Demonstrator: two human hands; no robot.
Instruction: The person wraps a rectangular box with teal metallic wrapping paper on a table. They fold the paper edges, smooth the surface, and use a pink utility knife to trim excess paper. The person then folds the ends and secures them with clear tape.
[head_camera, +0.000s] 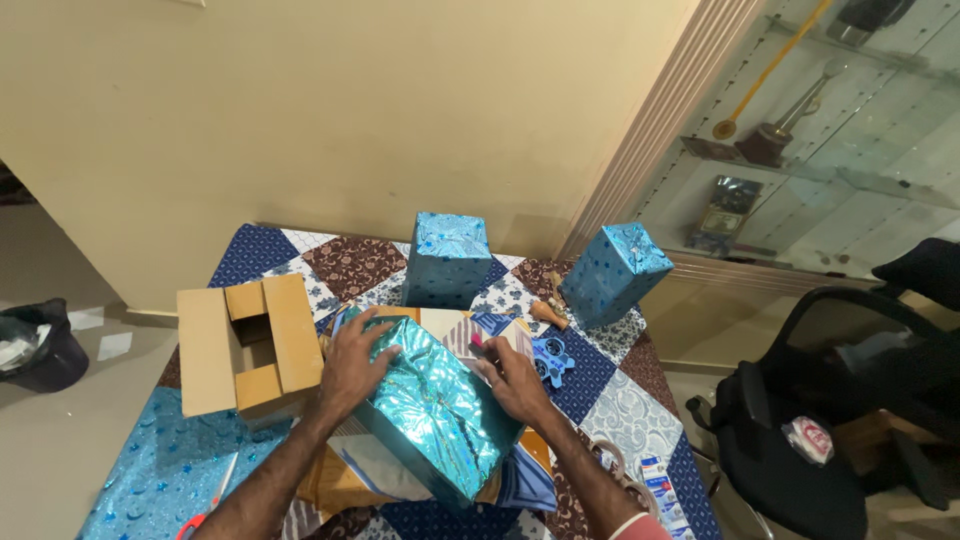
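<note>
A box wrapped in shiny teal-blue foil paper (440, 410) lies tilted in the middle of the table. My left hand (352, 365) rests flat on its upper left face, fingers spread. My right hand (512, 378) presses against the box's right edge, with something small and pink at its fingertips. Two other boxes in the same blue foil stand upright behind: one (447, 260) at the centre back, one (612, 272) tilted at the back right.
An open brown cardboard box (248, 345) sits left of my left hand. The table carries a blue and brown patchwork cloth (150, 470). Red-handled scissors (205, 515) lie front left, a tape roll (612, 462) front right. A black office chair (800, 420) stands at the right, a black bin (40, 345) on the floor left.
</note>
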